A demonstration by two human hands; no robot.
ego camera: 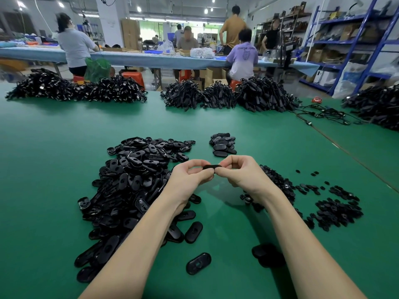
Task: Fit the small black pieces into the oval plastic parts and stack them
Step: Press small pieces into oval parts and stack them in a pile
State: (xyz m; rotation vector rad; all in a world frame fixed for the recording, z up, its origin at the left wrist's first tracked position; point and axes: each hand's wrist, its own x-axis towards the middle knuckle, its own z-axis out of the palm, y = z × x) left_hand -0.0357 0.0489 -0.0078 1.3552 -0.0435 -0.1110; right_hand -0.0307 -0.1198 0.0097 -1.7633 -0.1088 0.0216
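Note:
My left hand (190, 178) and my right hand (241, 174) meet above the green table, both pinching one black oval plastic part (212, 167) held edge-on between the fingertips. Whether a small piece sits in it is hidden by my fingers. A big heap of loose oval parts (133, 182) lies to the left under my left forearm. Small black pieces (336, 211) lie scattered and heaped at the right. A small stack of oval parts (223, 144) stands just beyond my hands.
The green table (54, 147) stretches far ahead. Bundles of black cables (259, 97) are piled along its far edge and at the right. Loose ovals (198, 263) lie near me. People work at a blue table behind; blue shelving stands at the right.

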